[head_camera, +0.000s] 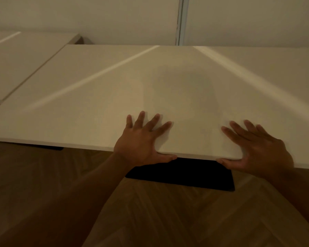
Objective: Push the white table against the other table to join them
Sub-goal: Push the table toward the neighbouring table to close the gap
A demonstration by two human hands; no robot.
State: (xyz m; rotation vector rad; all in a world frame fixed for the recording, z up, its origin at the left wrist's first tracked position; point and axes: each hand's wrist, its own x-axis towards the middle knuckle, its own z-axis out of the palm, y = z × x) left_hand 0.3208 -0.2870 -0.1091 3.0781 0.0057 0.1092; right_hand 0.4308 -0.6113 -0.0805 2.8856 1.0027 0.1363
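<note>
Head view: left hand [143,139] and right hand [257,147] both clamp the near edge of the white tabletop [132,82], fingers flat on top, thumbs under. Other table [20,63] sits beyond its left edge, seam possibly closed. Rigid, probably heavy; push low.

One head-worn view looks forward and down from the near edge of the white table [100,82], close above it (wide-angle, so edges bow), facing its far edge and the wall [96,16].
</note>
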